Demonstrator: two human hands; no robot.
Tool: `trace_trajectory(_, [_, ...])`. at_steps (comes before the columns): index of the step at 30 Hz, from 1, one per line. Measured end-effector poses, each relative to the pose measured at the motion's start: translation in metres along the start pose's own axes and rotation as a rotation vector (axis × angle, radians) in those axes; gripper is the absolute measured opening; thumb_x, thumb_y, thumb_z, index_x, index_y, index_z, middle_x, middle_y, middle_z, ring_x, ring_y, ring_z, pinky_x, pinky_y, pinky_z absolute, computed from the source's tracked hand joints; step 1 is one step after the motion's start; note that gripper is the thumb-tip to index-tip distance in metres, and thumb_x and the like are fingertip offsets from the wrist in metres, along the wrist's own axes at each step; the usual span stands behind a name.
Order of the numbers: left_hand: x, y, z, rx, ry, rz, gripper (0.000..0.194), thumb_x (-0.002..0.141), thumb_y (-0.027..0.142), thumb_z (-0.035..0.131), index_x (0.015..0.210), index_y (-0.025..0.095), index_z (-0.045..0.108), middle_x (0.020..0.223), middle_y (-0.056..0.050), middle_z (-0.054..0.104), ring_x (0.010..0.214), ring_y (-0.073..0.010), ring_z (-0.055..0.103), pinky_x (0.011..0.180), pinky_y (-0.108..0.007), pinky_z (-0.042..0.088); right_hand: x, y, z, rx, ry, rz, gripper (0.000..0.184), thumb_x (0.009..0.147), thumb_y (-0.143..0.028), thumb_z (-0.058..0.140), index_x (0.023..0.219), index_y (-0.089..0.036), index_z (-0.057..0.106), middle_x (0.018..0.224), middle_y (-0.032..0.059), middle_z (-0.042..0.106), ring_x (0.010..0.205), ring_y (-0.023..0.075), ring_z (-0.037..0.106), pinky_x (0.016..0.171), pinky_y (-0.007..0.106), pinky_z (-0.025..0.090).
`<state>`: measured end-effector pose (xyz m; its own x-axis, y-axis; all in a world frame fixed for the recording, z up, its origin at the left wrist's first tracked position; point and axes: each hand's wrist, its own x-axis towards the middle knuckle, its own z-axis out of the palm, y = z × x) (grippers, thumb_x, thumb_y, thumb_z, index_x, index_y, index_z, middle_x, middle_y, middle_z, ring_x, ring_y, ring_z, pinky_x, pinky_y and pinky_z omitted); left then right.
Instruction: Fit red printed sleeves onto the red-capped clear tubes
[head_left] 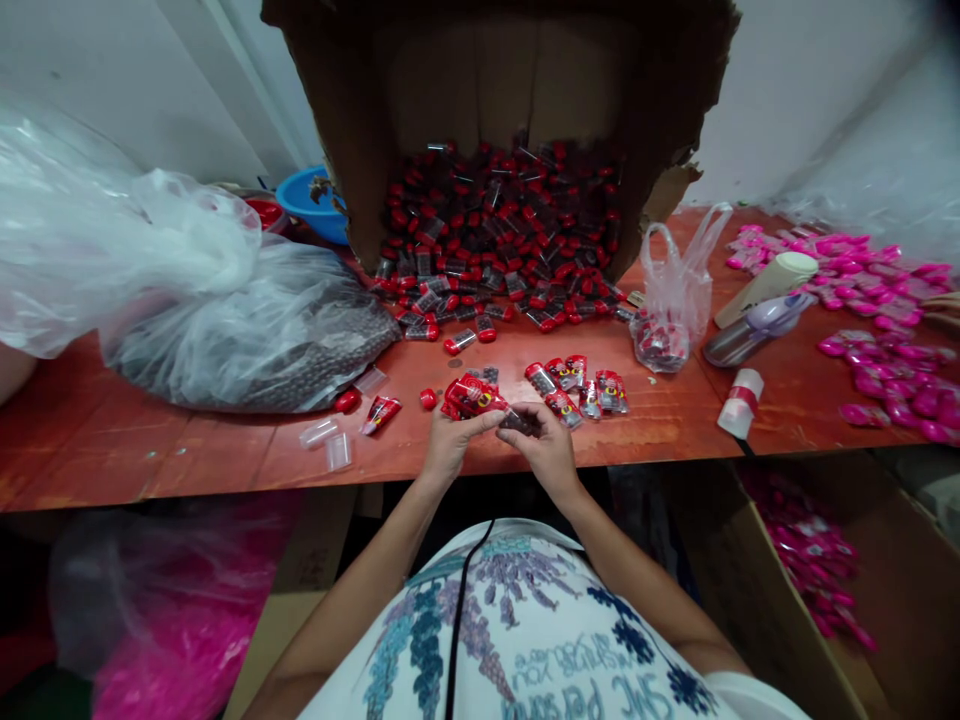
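Observation:
My left hand (pixel 451 440) is closed round several red printed wrappers (pixel 472 395) at the table's front edge. Facing it, the fingers of my right hand (pixel 551 445) pinch a small clear container with dark contents (pixel 520 422), which touches the wrappers. Right of my hands lie several red-wrapped containers (pixel 577 385). To the left are a loose red cap (pixel 428 399), a red wrapper (pixel 381 414) and clear empty tubes (pixel 337 452). Behind, a torn cardboard box (pixel 675 190) on its side spills many red-capped clear containers (pixel 495 220).
A plastic bag of dark beads (pixel 285 340) lies left, with a blue basin (pixel 307 205) behind. To the right stand a small plastic bag (pixel 667 320), a bottle (pixel 754 330), a white roll (pixel 741 400) and pink packets (pixel 892 370). Below the table is a box of pink packets (pixel 810 560).

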<state>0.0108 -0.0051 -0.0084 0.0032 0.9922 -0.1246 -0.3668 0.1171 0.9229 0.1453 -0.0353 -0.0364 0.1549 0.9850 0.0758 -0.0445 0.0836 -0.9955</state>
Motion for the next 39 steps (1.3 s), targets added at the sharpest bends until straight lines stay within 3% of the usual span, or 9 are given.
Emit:
trace_trajectory(3, [0.003,0.003,-0.003,-0.011,-0.101,-0.042,0.046,0.050,0.012,0.083,0.094,0.015,0.070,0.085,-0.005,0.072,0.083,-0.0211,0.066,0.084,-0.035,0.049,0.002,-0.004,-0.003,0.126,-0.045,0.115,0.035,0.061,-0.030,0.079,0.092,-0.020,0.066,0.085,0.0003,0.068,0.078,0.0168,0.065,0.073,0.029,0.053])
trace_trajectory(6, [0.004,0.004,-0.002,-0.021,-0.119,-0.068,0.054,0.050,0.013,0.083,0.101,0.017,0.068,0.088,-0.004,0.072,0.082,-0.0202,0.066,0.084,-0.035,0.049,0.004,-0.008,-0.006,0.179,-0.066,0.169,0.038,0.059,-0.030,0.081,0.093,-0.020,0.066,0.083,-0.0004,0.069,0.075,0.0166,0.065,0.070,0.029,0.053])
trace_trajectory(12, [0.002,0.001,0.008,0.002,-0.008,0.072,0.022,0.057,0.019,0.080,0.074,0.015,0.068,0.071,-0.001,0.068,0.069,-0.0160,0.063,0.074,-0.030,0.050,0.003,-0.007,-0.006,-0.028,0.003,-0.027,0.035,0.066,-0.032,0.077,0.098,-0.023,0.068,0.096,0.0025,0.064,0.086,0.0173,0.061,0.076,0.029,0.051])
trace_trajectory(16, [0.001,0.002,0.013,0.111,-0.018,0.107,0.020,0.059,0.021,0.079,0.074,0.015,0.067,0.071,0.000,0.068,0.068,-0.0145,0.061,0.072,-0.028,0.049,0.000,-0.002,-0.003,-0.134,0.062,-0.063,0.038,0.068,-0.031,0.075,0.103,-0.023,0.063,0.092,0.0019,0.063,0.080,0.0161,0.060,0.071,0.028,0.050])
trace_trajectory(20, [0.005,0.001,0.014,0.199,0.038,0.095,0.024,0.057,0.023,0.081,0.075,0.014,0.066,0.069,0.000,0.067,0.064,-0.0136,0.060,0.067,-0.027,0.048,-0.001,0.002,-0.004,-0.171,0.071,-0.078,0.032,0.067,-0.029,0.075,0.095,-0.022,0.062,0.089,0.0008,0.063,0.077,0.0150,0.060,0.070,0.027,0.050])
trace_trajectory(23, [0.007,-0.002,0.011,0.174,0.012,0.062,0.027,0.055,0.023,0.082,0.076,0.013,0.067,0.072,-0.002,0.069,0.068,-0.0154,0.063,0.072,-0.029,0.050,0.002,0.002,-0.008,-0.055,0.063,0.009,0.032,0.063,-0.030,0.078,0.090,-0.021,0.064,0.086,0.0002,0.065,0.075,0.0150,0.061,0.070,0.027,0.050])
trace_trajectory(29, [0.008,-0.005,0.003,0.009,-0.160,-0.092,0.059,0.054,0.019,0.082,0.110,0.017,0.063,0.089,-0.007,0.072,0.078,-0.0204,0.067,0.071,-0.031,0.052,0.003,0.000,-0.014,0.227,-0.039,0.218,0.031,0.057,-0.029,0.081,0.083,-0.019,0.067,0.074,-0.0018,0.066,0.063,0.0120,0.059,0.057,0.023,0.047])
trace_trajectory(32, [0.008,-0.003,0.002,-0.049,-0.221,-0.136,0.058,0.054,0.017,0.082,0.109,0.017,0.063,0.095,-0.008,0.072,0.085,-0.0221,0.067,0.077,-0.033,0.052,0.002,-0.003,-0.013,0.286,-0.051,0.267,0.029,0.057,-0.029,0.080,0.081,-0.018,0.068,0.073,-0.0015,0.066,0.060,0.0105,0.057,0.052,0.021,0.044])
trace_trajectory(39, [0.006,-0.014,0.009,-0.070,-0.013,0.012,0.043,0.052,0.015,0.082,0.094,0.017,0.069,0.081,-0.001,0.071,0.075,-0.0169,0.066,0.078,-0.031,0.051,-0.001,-0.007,-0.010,0.329,0.028,0.218,0.026,0.063,-0.028,0.078,0.085,-0.020,0.066,0.078,-0.0015,0.065,0.063,0.0102,0.056,0.051,0.020,0.046])
